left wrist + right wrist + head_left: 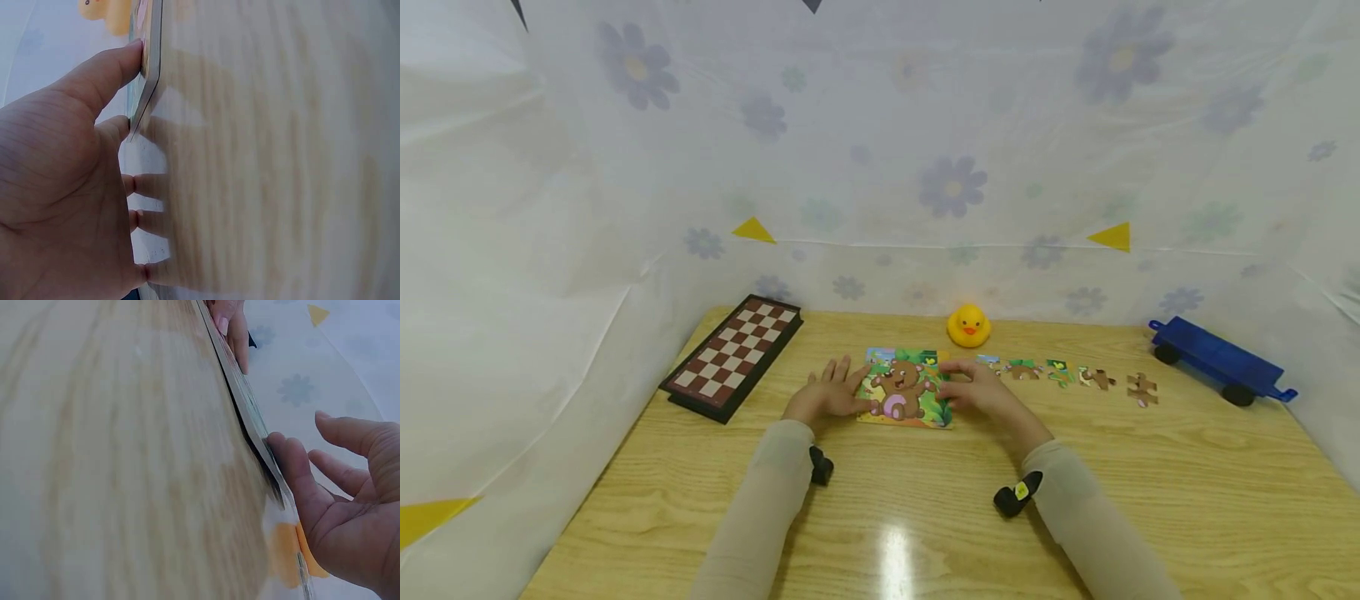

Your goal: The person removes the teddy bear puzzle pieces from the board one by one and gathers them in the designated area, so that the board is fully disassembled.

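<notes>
A square bear picture board (901,390), which looks like a jigsaw puzzle board, lies flat on the wooden table between both hands. My left hand (831,393) rests at its left side, fingers spread, the thumb (115,69) touching the board's face near its edge. At the right edge is my right hand (981,390); its bent fingers touch the board's side (250,419), and the thumb (350,432) stays raised and apart from it. Several loose jigsaw pieces (1024,370) lie in a row to the right, the nearest partly behind the right hand.
A yellow rubber duck (968,327) sits behind the board. On the left lies a black-edged checkered board case (733,354). A blue toy trailer (1219,357) with black wheels stands at the far right. Flower-patterned white sheeting (865,167) hangs behind the table (925,500).
</notes>
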`<act>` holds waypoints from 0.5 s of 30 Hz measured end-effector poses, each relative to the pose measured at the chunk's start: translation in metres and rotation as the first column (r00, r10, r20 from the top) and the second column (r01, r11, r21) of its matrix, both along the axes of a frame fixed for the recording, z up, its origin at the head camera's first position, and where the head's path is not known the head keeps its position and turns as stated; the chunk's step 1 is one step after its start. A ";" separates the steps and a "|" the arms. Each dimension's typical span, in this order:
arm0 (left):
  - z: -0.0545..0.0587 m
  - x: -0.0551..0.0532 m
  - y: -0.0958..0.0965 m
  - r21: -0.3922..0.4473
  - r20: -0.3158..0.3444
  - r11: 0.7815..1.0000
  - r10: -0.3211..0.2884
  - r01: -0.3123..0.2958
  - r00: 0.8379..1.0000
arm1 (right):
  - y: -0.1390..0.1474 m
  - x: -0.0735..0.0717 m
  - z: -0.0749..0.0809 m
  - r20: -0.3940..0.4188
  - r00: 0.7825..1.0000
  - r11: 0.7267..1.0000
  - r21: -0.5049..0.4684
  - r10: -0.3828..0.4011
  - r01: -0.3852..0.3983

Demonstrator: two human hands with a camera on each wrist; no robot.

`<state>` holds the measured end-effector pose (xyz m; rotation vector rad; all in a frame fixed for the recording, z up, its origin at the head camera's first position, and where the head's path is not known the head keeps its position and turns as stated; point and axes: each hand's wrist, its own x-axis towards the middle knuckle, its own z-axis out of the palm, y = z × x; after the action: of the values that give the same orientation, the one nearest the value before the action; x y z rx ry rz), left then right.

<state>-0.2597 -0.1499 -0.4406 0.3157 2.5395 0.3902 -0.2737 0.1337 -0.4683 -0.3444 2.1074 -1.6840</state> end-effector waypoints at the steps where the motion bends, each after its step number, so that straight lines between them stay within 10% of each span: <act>1: 0.000 0.000 0.000 0.000 0.002 1.000 0.003 -0.003 1.000 | -0.002 0.001 0.001 0.002 1.000 1.000 0.004 -0.005 0.005; 15: -0.002 0.000 -0.001 0.025 0.007 1.000 0.013 -0.014 1.000 | -0.004 0.005 0.005 -0.007 1.000 0.999 0.041 0.000 0.001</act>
<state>-0.2598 -0.1511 -0.4424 0.3062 2.5334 0.4274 -0.2683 0.1296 -0.4632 -0.3380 2.1443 -1.6392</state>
